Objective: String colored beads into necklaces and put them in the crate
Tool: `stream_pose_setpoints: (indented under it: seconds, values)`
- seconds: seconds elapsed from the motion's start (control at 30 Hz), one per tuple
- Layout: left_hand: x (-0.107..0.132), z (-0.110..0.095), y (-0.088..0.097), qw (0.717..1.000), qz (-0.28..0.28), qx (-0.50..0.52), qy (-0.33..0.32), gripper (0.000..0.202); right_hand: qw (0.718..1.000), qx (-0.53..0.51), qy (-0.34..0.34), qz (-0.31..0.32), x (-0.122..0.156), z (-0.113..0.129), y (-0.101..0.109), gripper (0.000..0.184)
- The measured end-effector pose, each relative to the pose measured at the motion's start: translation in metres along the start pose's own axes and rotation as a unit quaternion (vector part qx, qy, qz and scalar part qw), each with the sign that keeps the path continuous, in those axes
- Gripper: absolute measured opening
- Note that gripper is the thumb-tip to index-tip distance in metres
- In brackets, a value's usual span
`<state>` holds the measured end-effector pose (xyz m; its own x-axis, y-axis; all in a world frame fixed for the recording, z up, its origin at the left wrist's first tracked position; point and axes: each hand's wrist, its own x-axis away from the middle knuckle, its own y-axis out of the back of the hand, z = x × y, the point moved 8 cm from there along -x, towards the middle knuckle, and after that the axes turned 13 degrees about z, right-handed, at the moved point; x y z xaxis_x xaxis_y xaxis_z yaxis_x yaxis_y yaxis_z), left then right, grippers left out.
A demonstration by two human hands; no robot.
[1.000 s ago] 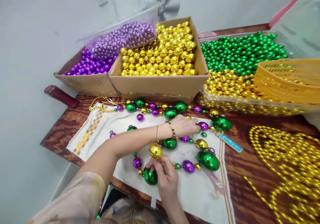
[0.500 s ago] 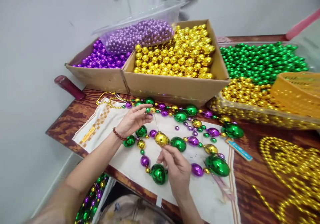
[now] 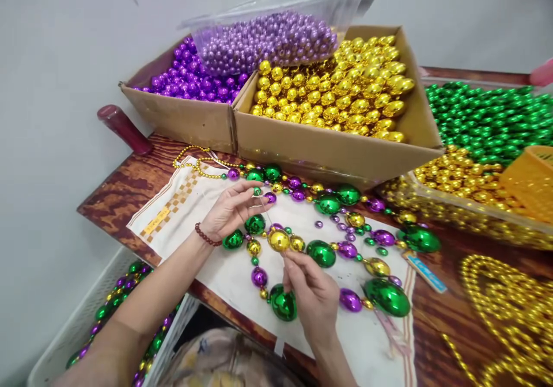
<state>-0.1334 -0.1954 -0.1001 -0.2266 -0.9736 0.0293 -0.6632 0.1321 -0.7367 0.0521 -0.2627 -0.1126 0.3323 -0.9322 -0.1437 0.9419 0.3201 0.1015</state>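
My left hand is raised over a white cloth, fingers pinched on a small green bead at the end of a thin string. My right hand is closed below a gold ball, pinching the string just under it. A long strand of green, purple and gold balls loops across the cloth around both hands, with a large green ball beside my right hand.
Cardboard boxes of purple beads and gold balls stand behind, a clear bin of lilac beads on top. Green and gold beads fill a tray right, by an orange basket. A gold strand and a white crate lie nearby.
My left hand drew back from the far purple ball to the left and now pinches a small green bead. The view shifted, so everything sits further right. My right hand still holds below the gold ball.
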Motion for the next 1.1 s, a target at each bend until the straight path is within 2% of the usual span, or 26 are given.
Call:
stream_pose_setpoints:
  seconds: [0.27,0.47,0.53,0.67,0.77,0.83,0.9,0.97,1.03,1.1]
  values:
    - [0.0,-0.004,0.006,0.998,-0.029,-0.048,-0.009,0.022,0.999,0.044,-0.023,-0.001,0.0,-0.002,0.003,0.015]
    - [0.002,-0.006,0.004,0.996,-0.046,-0.07,-0.03,0.031,0.998,0.007,-0.053,0.016,-0.003,-0.008,-0.004,0.017]
    - [0.004,0.001,0.001,0.997,-0.044,-0.054,-0.017,0.033,0.998,-0.017,-0.059,0.018,-0.009,-0.01,-0.008,0.02]
    - [0.01,0.032,-0.01,0.999,-0.022,-0.013,0.046,0.026,0.994,-0.056,-0.094,0.002,-0.022,-0.019,-0.015,0.036]
    - [0.011,0.045,-0.018,0.999,-0.025,0.026,0.035,0.023,0.994,-0.055,-0.095,-0.01,-0.031,-0.023,-0.02,0.048]
    - [0.007,0.048,-0.02,0.998,-0.049,0.034,0.026,0.021,0.995,-0.045,-0.084,-0.017,-0.037,-0.024,-0.023,0.053]
    - [-0.001,0.044,-0.02,0.996,-0.082,0.014,0.016,0.021,0.997,-0.033,-0.073,-0.018,-0.043,-0.02,-0.024,0.054]
    - [-0.012,0.031,-0.019,0.994,-0.106,-0.026,-0.008,0.02,0.998,-0.019,-0.061,-0.004,-0.053,-0.013,-0.022,0.052]
    - [-0.025,0.014,-0.02,0.991,-0.107,-0.073,-0.03,0.021,0.999,-0.007,-0.048,0.016,-0.067,-0.001,-0.017,0.045]
    - [-0.037,-0.001,-0.023,0.988,-0.08,-0.131,-0.027,0.021,0.999,-0.004,-0.037,0.013,-0.084,0.012,-0.007,0.035]
